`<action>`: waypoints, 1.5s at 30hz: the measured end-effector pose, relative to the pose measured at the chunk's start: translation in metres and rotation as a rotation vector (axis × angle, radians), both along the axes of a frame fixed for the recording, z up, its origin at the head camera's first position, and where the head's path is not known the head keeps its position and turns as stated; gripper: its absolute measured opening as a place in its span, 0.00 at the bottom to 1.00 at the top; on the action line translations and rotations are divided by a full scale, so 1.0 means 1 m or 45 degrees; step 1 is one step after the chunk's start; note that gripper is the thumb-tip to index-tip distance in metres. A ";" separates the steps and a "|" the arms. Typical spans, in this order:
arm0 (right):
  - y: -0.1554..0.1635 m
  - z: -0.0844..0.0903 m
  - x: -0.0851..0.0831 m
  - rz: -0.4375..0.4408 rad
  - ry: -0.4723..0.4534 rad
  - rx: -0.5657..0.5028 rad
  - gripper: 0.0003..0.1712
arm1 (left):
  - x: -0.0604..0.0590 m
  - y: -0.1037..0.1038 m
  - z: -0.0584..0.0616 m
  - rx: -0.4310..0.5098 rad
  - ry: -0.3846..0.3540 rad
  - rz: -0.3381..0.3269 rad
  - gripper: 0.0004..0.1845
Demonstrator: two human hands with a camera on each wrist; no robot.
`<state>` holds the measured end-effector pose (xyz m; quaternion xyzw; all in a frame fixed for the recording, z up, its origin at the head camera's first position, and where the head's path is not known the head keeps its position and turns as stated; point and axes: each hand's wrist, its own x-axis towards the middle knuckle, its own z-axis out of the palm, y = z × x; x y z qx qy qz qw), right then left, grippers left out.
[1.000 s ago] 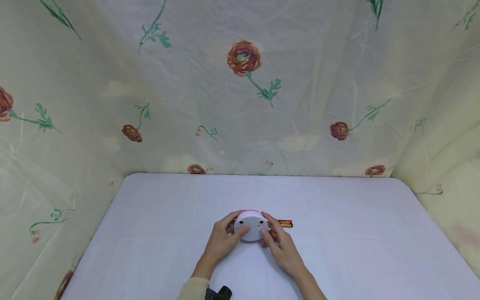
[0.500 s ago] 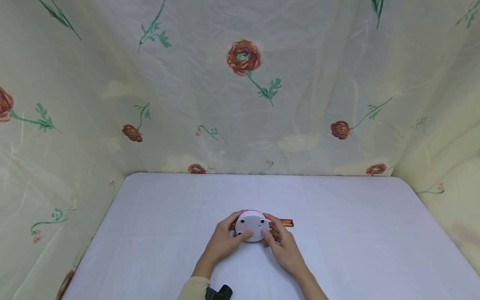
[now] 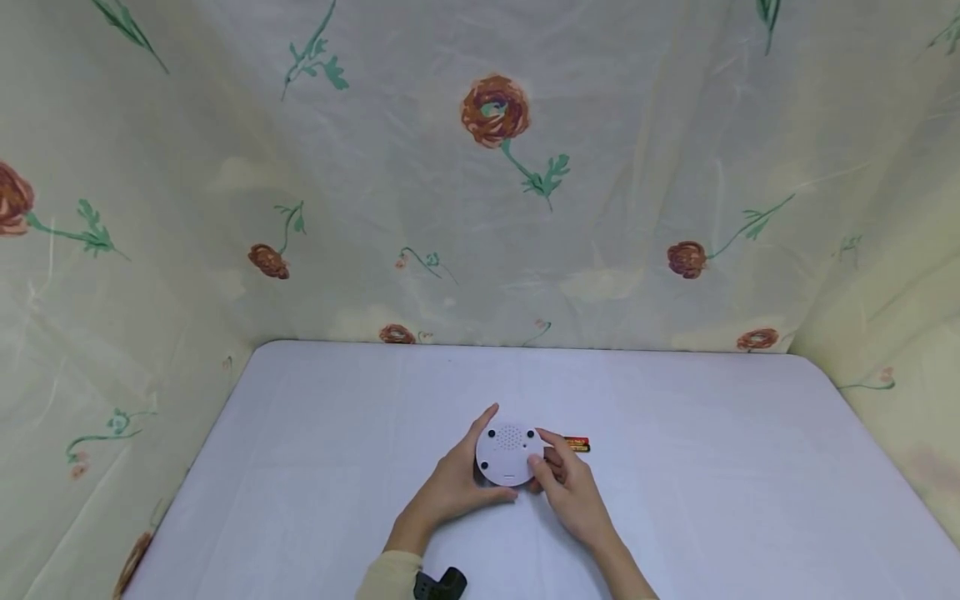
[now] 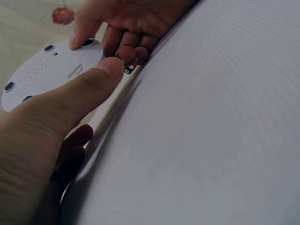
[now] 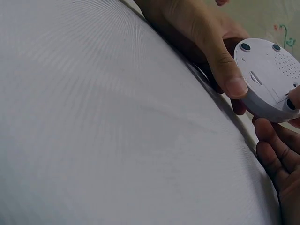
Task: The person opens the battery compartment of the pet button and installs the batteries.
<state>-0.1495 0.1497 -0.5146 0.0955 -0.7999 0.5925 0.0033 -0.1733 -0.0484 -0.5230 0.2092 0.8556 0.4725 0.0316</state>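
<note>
A round white device (image 3: 509, 452) lies underside up between both hands on the white table (image 3: 712, 500). Its speaker holes, dark rubber feet and a small cover slot show in the right wrist view, where the device (image 5: 269, 77) is tilted. My left hand (image 3: 467, 477) holds its left side, thumb along the near edge and index finger straight up past the far rim. My right hand (image 3: 567, 486) grips the right side, one fingertip on the rim and the other fingers underneath. Two red batteries (image 3: 577, 444) lie just behind my right hand.
Floral cream cloth (image 3: 480, 208) walls the table at the back and on both sides. A small black object (image 3: 441, 583) sits by my left sleeve at the near edge. Bare tabletop spreads to the left and right of the hands.
The device has been turned so its flat underside with the speaker holes faces up. My left index finger has straightened past the rim, and my thumb has slid to the near edge.
</note>
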 end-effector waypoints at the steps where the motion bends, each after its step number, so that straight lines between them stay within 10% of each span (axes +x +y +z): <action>1: 0.000 0.001 0.000 -0.006 -0.006 -0.003 0.22 | 0.000 0.000 0.000 0.002 0.011 -0.001 0.64; 14: -0.005 0.003 0.000 -0.072 -0.064 0.107 0.20 | -0.003 -0.001 -0.002 0.024 0.214 -0.013 0.57; 45: -0.002 0.004 0.000 -0.093 0.642 0.439 0.23 | -0.002 0.002 -0.001 -0.284 0.239 0.144 0.54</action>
